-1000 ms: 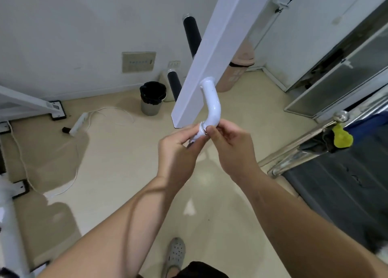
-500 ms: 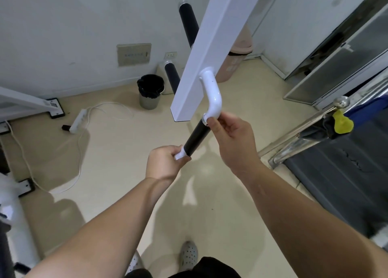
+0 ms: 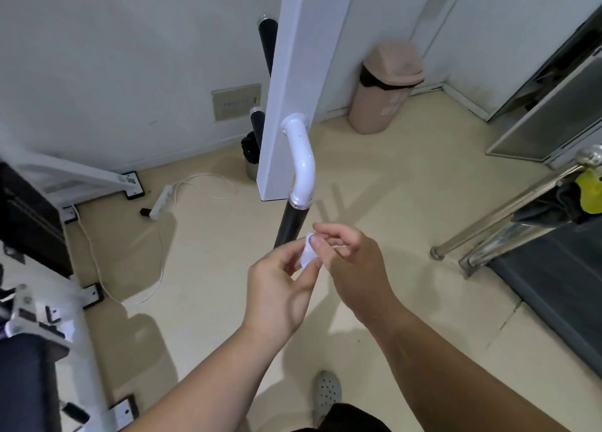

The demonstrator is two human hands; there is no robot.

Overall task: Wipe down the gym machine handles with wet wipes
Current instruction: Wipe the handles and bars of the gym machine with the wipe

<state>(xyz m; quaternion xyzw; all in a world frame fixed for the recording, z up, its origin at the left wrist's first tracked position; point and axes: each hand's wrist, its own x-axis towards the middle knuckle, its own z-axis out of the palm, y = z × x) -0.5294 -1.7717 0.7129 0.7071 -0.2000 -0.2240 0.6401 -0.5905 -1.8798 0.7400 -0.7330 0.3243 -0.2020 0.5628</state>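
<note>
so the big white machine beam point(image 3: 293, 73) comes down mid-room with its curved handle point(image 3: 292, 223) on the side, black grip showing, and right at the grip's low end the left hand point(image 3: 280, 288) and right hand point(image 3: 355, 268) both pinch a small scrunched wet wipe point(image 3: 308, 252) between their fingertips

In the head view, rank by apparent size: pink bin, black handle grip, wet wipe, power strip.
1. pink bin
2. black handle grip
3. wet wipe and power strip look alike; the wipe is nearer and partly hidden, so no ranking.
</note>
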